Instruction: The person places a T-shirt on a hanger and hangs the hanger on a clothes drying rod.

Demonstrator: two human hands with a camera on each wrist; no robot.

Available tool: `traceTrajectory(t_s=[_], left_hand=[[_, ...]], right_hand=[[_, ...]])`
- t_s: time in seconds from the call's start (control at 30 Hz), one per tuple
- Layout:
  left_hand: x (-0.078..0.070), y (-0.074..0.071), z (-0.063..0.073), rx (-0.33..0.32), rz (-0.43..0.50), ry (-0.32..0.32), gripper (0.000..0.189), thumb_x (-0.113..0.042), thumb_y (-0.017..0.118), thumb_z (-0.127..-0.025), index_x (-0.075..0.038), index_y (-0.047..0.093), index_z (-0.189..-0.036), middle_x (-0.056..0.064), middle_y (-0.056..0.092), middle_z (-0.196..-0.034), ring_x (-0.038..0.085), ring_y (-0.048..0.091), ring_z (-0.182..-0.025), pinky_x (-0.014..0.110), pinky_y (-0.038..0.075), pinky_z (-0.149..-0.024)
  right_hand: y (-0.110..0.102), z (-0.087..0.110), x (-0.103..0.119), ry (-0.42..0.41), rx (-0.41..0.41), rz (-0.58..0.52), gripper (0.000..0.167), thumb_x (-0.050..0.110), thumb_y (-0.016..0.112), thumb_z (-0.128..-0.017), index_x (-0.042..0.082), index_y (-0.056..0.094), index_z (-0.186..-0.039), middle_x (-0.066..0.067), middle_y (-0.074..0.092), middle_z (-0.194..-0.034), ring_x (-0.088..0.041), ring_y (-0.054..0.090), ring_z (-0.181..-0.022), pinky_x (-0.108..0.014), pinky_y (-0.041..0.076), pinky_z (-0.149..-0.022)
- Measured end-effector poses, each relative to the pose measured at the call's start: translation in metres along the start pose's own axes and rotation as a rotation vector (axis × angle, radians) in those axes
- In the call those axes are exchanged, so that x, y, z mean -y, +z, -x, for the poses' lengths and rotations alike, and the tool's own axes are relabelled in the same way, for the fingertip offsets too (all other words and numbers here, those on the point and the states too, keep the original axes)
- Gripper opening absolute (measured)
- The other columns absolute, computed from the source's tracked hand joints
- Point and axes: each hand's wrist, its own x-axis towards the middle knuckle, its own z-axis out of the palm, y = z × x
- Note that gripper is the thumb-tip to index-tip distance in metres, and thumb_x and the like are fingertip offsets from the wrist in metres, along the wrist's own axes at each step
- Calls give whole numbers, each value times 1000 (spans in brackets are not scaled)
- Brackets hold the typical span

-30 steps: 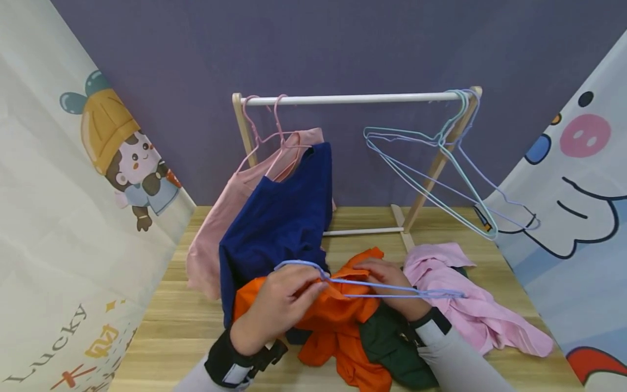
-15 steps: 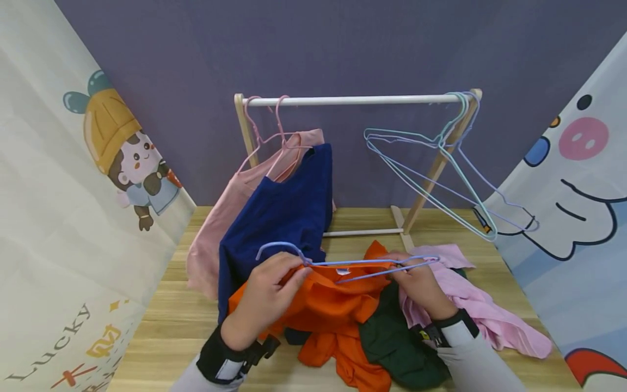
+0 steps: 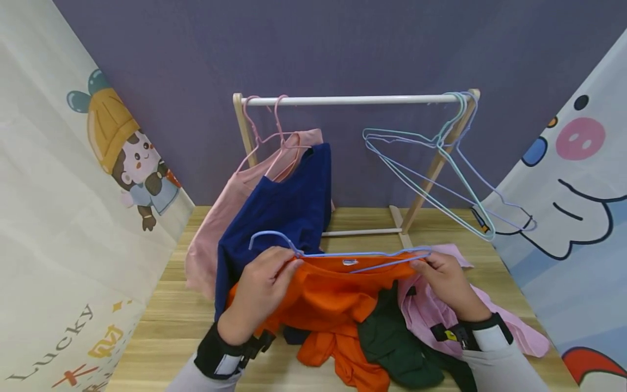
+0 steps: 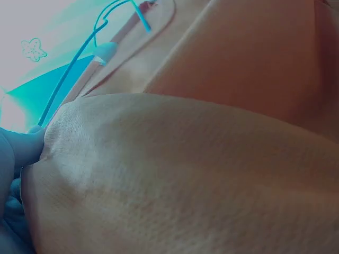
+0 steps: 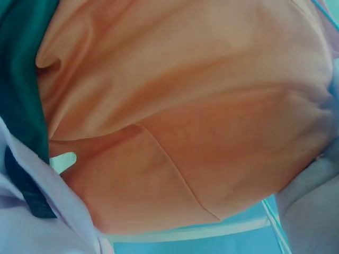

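An orange T-shirt (image 3: 338, 296) hangs from both hands, its neckline with a white label stretched along a blue hanger (image 3: 343, 254). My left hand (image 3: 262, 286) pinches the shirt's collar together with the hanger near the base of its hook, which points left. On the other side my right hand (image 3: 448, 283) pinches the shirt at the hanger's right end. In the left wrist view the shirt (image 4: 185, 169) fills most of the picture, with the thumb at the left edge. The right wrist view shows the shirt (image 5: 175, 137) draped, with the fingers at the right edge.
A rack (image 3: 352, 100) stands behind, holding a pink shirt (image 3: 220, 218) and a navy shirt (image 3: 279, 212) at left. Several bare hangers (image 3: 436, 144) hang at its right end. Dark green (image 3: 397, 343) and pink garments (image 3: 426, 313) lie on the wooden table (image 3: 152, 305).
My right hand has moved right and slightly up, drawing the shirt's neckline out along the hanger. My left hand has shifted slightly left and up with the hook.
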Motion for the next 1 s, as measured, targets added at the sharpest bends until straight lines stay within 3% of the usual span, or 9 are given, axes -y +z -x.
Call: traceTrajectory(t_s=[0.17,0.3,0.57,0.8,1.0], left_hand=[[5,2,1,-18,-79,25,18,-3,82,-85,-3,74,-100,8,75,-95,21,70,-88,37,62,-83],[8,4,2,-33,-116,31,16,-2,80,-86,-2,74,-101,8,75,-95,21,70,-86,37,62,-81],[14,7,5,-43,-215,19,12,-7,77,-91,-3,73,-102,7,74,-94,22,70,-86,37,62,-78],[17,10,7,-49,-302,42,15,-6,76,-91,-2,72,-105,10,74,-96,25,71,-87,39,63,-77],[15,12,7,-24,-306,39,14,-8,75,-93,-3,72,-105,10,74,-96,25,71,-87,39,63,-77]], right_hand=[[-11,4,0,59,-22,-146,28,-8,53,-103,4,75,-114,13,77,-103,-1,73,-88,-17,60,-79],[-16,8,3,79,-68,-188,34,-6,51,-105,16,76,-111,13,77,-102,-2,72,-87,-15,59,-79],[-21,10,11,88,-102,-104,25,-2,50,-106,-8,70,-120,14,75,-109,-2,69,-95,-16,59,-79],[-29,11,17,139,-179,13,21,1,52,-106,-9,70,-110,18,74,-98,-2,70,-83,-13,59,-77],[-32,11,25,151,-193,148,25,6,53,-107,-14,66,-114,25,70,-96,0,69,-83,-12,58,-78]])
